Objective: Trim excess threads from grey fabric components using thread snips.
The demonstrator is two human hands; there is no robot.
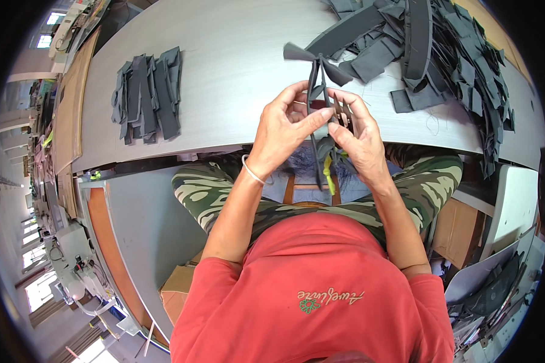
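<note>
Nearest to me is my red shirt, filling the low middle of the view and cut off at the bottom edge, with my camouflage trousers spread beyond it. Both forearms rise from it toward the near edge of the grey counter.

My left hand and right hand meet over that edge, fingers pinched narrow around a bundle of dark grey fabric strips. Thumb and fingertips of each hand close on the middle of the bundle, so the part inside my grip is hidden. Strip ends fan out above my fingers toward the far side, and one strip hangs down between my wrists. Something small and yellow-green hangs below my right hand; I cannot tell what it is. A thin white band circles my left wrist.

To the far right lies a big heap of dark fabric pieces, running out of view at the top edge. To the far left sits a neater stack of grey strips, well apart from my hands. Left of the counter a row of workstations bends away, too warped and small to make out.
</note>
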